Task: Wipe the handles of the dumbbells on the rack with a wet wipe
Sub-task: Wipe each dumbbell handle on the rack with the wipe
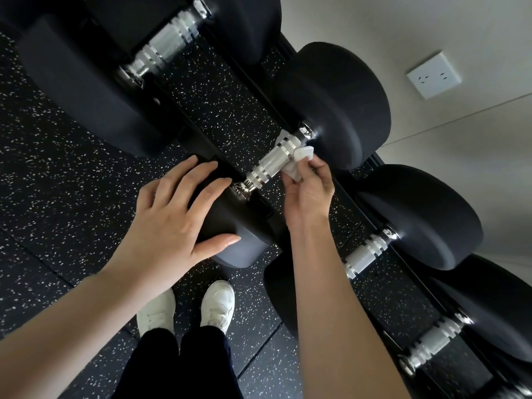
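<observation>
Handle: the knurled metal handle (272,162) of the middle dumbbell, running from its near black head (244,246) to the far one.
Wet wipe (298,164): white and crumpled, against the far end of the handle; a corner shows also behind the handle.
Right hand (308,194): fingers curled, pinching the wet wipe onto the handle.
Left hand (172,223): fingers straight and spread, lying flat on the near black head.
Wall socket (433,74): white, well beyond the handle's far end.

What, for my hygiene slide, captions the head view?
Right hand holds wet wipe to dumbbell handle; left hand rests on its weight.
</observation>
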`<state>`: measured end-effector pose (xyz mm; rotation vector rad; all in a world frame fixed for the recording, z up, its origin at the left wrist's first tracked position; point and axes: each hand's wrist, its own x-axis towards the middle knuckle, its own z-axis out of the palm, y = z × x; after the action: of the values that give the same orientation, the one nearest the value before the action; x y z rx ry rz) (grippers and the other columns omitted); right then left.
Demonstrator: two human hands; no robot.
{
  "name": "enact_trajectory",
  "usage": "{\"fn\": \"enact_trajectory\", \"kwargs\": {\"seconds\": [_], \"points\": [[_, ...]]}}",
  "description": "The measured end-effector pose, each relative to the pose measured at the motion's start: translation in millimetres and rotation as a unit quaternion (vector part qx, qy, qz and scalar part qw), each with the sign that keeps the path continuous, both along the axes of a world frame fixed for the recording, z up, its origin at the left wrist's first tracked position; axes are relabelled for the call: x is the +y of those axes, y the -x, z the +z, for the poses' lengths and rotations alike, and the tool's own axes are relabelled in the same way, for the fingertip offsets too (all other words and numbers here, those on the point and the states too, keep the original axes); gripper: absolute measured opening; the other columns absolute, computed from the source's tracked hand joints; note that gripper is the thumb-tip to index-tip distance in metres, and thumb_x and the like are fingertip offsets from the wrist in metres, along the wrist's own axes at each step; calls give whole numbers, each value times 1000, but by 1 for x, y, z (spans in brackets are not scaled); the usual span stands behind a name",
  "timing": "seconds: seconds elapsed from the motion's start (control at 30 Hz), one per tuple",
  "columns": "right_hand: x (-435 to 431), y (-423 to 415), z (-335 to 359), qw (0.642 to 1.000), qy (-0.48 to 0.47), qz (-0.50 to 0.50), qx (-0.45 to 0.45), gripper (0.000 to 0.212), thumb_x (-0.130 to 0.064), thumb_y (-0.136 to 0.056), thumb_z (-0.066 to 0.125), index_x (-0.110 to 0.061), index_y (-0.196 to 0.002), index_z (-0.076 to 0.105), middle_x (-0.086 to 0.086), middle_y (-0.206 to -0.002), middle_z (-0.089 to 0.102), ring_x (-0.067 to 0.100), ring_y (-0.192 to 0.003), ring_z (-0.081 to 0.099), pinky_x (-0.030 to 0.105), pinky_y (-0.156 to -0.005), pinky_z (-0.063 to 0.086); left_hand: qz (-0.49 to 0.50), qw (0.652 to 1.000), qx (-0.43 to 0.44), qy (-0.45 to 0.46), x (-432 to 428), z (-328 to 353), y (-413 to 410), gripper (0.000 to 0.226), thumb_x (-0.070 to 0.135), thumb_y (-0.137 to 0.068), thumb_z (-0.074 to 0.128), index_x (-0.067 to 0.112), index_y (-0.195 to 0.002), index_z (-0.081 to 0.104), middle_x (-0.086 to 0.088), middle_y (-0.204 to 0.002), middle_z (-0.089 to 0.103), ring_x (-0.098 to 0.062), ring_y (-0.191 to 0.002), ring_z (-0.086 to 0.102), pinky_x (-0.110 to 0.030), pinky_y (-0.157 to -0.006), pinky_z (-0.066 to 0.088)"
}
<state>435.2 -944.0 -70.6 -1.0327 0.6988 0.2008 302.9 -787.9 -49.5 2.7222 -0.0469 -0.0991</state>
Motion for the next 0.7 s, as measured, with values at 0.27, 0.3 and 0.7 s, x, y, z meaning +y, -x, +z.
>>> {"fn": "enact_trajectory", "kwargs": {"seconds": [0.27,0.3,0.7], "points": [[-6,28,-16,994,43,97,-2,26,16,-84,53,-7,-74,57,5,-69,68,12,-59,66,28,-78,55,1,1000,-7,-1,-1,-2,1,72,63,-86,37,16,-138,46,-7,-148,39,-30,-140,31,-49,-101,30],[-6,32,-17,993,42,108,3,26,16,-84,53,-7,-73,57,5,-68,68,12,-58,66,26,-75,56,2,1000,-7,-1,-1,-2,1,71,63,-86,37,16,-138,46,-7,-148,38,-30,-140,31,-49,-101,30],[-6,43,-17,943,199,267,-5,23,16,-79,61,-5,-70,56,16,-81,66,19,-70,63,21,-66,56,5,1000,-20,-2,-1,-3,1,71,63,-87,36,15,-138,46,-8,-147,40,-30,-139,32,-51,-99,31]]}}
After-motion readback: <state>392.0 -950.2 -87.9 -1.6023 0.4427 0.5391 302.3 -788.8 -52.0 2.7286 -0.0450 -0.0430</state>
